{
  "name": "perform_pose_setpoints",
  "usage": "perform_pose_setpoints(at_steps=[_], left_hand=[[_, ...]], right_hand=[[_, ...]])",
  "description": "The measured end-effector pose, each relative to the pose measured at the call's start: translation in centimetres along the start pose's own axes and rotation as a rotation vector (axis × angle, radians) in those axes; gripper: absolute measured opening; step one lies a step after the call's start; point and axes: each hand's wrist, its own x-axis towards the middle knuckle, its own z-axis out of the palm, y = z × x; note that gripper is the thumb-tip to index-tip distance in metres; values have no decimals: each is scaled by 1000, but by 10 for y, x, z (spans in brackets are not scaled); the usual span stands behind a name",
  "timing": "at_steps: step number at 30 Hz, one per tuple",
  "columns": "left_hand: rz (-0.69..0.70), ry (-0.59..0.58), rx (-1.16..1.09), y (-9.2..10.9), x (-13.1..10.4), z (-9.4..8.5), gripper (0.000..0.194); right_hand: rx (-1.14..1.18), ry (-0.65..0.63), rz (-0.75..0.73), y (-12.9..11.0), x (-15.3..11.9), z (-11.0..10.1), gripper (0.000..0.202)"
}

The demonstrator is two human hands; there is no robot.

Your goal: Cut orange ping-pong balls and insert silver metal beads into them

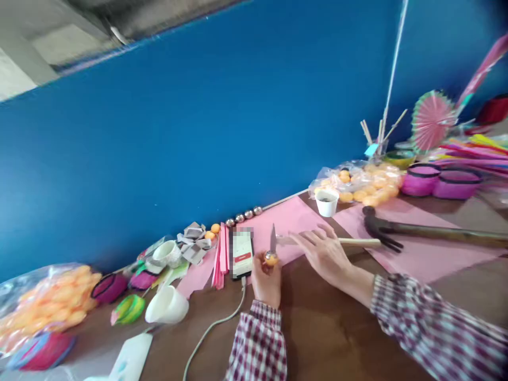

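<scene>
Apparently pinched orange ball point(271, 259) in left hand point(265, 283) beside phone point(242, 255); couldn't tell hold of right hand point(327, 255); maybe risked drop through loose grip.

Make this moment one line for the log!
left hand: holds small, shiny orange ball | right hand: at slim, pale wooden stick, grip unclear | nearby: black-edged rectangular phone

A small, glossy round ball, orange with a metallic sheen point(271, 259), sits in the left hand point(265, 286), its upper side exposed. A narrow, grey pointed piece point(273, 238) stands nearly upright directly above it; whether they are joined is unclear. A slim, pale wooden stick point(361, 242) lies almost level, partly hidden by the right hand point(327, 255).
</scene>
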Motion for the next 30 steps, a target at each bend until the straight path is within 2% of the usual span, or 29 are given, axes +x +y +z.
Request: perform_pose_setpoints(at_steps=[5,10,14,18,22,26,30], left_hand=[[-18,-2,-21,0,2,0,34],[-24,-18,-3,3,1,-2,35],[-16,-19,28,4,1,-2,34],[-27,-22,-5,5,0,-2,34],[-25,-12,13,5,0,-1,35],[-45,-22,7,5,0,-1,35],[-36,-2,22,5,0,0,36]], right_hand=[[-6,78,43,2,3,-6,38],[11,29,0,0,3,-7,43],[7,59,28,0,2,-7,40],[15,36,-24,0,2,-6,43],[9,47,9,0,2,-6,43],[12,36,-26,0,2,-6,44],[10,71,3,0,3,-6,42]])
